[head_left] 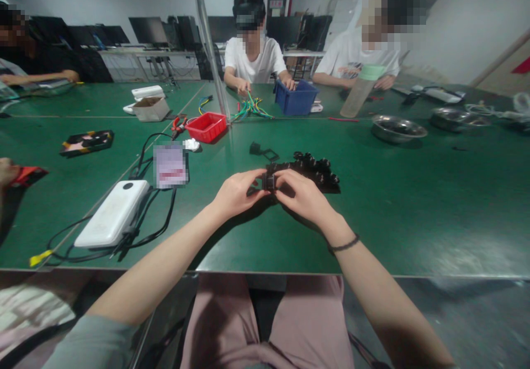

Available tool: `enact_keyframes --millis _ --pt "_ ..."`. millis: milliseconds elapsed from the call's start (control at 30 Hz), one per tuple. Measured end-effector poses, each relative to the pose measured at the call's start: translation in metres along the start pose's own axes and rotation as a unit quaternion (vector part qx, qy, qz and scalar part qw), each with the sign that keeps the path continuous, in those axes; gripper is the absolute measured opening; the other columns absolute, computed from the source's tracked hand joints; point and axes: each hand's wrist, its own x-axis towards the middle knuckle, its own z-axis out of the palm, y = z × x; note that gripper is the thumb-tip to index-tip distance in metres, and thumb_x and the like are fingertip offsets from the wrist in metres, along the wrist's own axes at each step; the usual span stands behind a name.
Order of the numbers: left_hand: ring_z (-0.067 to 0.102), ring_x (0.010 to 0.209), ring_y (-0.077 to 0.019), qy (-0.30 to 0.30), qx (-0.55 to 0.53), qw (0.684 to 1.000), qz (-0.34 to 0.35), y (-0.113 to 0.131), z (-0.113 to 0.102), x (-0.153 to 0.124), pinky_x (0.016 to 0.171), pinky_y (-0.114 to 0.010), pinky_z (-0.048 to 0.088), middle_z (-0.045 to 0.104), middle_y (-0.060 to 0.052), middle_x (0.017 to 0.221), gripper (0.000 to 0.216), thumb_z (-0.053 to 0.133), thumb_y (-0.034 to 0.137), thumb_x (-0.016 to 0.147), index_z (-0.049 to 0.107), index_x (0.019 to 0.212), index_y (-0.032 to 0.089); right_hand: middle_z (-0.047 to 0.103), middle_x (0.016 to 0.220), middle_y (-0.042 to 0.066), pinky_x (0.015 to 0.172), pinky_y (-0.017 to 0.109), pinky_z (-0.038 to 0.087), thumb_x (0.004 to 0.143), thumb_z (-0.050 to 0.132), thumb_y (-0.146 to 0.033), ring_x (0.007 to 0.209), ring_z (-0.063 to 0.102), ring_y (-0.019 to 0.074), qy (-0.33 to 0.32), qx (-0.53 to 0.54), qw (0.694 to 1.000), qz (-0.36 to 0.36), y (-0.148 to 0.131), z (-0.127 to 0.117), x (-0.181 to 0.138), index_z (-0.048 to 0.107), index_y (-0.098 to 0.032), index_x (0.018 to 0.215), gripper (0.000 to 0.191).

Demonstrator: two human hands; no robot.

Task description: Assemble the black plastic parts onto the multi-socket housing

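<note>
Between my two hands is a small black plastic part, just above the green table. My left hand pinches it from the left with thumb and fingertips. From the right, the fingers of my right hand close on the same part. Right behind my hands lies a cluster of black pieces with rounded tops, partly hidden by my fingers. Farther back are a black block and a thin black frame. The exact kind of the held part is too small to tell.
On the left lie a white power bank with black cables and a blurred-out card. A red bin, a metal pole, a blue crate and a steel bowl stand farther back. Other people sit around the table.
</note>
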Motion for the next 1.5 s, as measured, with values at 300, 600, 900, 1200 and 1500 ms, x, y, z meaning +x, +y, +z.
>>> enact_keyframes --millis 300,600,900,1200,1500 --pt "0.071 0.094 -0.0214 0.006 0.000 1.000 0.014 -0.0007 -0.0004 0.0003 0.082 -0.034 0.057 0.072 -0.013 0.106 0.044 0.063 0.040 0.088 0.057 0.122 0.013 0.067 0.109 0.011 0.088 0.040 0.052 0.083 0.055 -0.013 0.102 0.064 0.0242 0.003 0.013 1.000 0.003 0.0004 0.0009 -0.0006 0.054 -0.022 0.084 0.009" --pt "0.072 0.095 -0.0209 -0.002 -0.002 1.000 0.003 -0.0014 -0.0001 0.0003 0.085 -0.034 0.057 0.072 -0.012 0.107 0.043 0.063 0.041 0.088 0.057 0.121 0.015 0.067 0.112 0.011 0.090 0.041 0.052 0.085 0.055 -0.015 0.105 0.064 0.0240 0.000 0.022 1.000 -0.004 0.0019 0.0022 -0.0014 0.056 -0.022 0.085 0.007" --pt "0.072 0.092 -0.0197 0.007 -0.010 1.000 0.011 -0.0008 -0.0004 0.0014 0.083 -0.033 0.057 0.072 -0.012 0.104 0.041 0.064 0.041 0.087 0.057 0.119 0.015 0.067 0.113 0.011 0.090 0.042 0.053 0.086 0.056 -0.015 0.107 0.064 0.0242 -0.008 0.009 1.000 -0.010 0.0009 0.0013 -0.0009 0.055 -0.022 0.087 0.007" --pt "0.071 0.090 -0.0188 0.012 -0.014 1.000 0.023 0.0008 -0.0022 0.0028 0.080 -0.031 0.057 0.071 -0.012 0.105 0.038 0.063 0.039 0.088 0.058 0.117 0.015 0.067 0.116 0.013 0.091 0.042 0.053 0.088 0.056 -0.016 0.107 0.064 0.0248 -0.015 -0.002 1.000 -0.011 0.0004 0.0015 -0.0008 0.057 -0.020 0.089 0.004" --pt "0.070 0.090 -0.0186 -0.003 -0.013 1.000 0.013 -0.0004 -0.0013 0.0016 0.080 -0.031 0.056 0.070 -0.011 0.104 0.038 0.063 0.039 0.088 0.058 0.117 0.015 0.068 0.117 0.013 0.089 0.043 0.053 0.088 0.057 -0.018 0.106 0.065 0.0264 -0.021 -0.034 0.999 -0.018 0.0007 0.0017 -0.0010 0.058 -0.020 0.089 0.002"
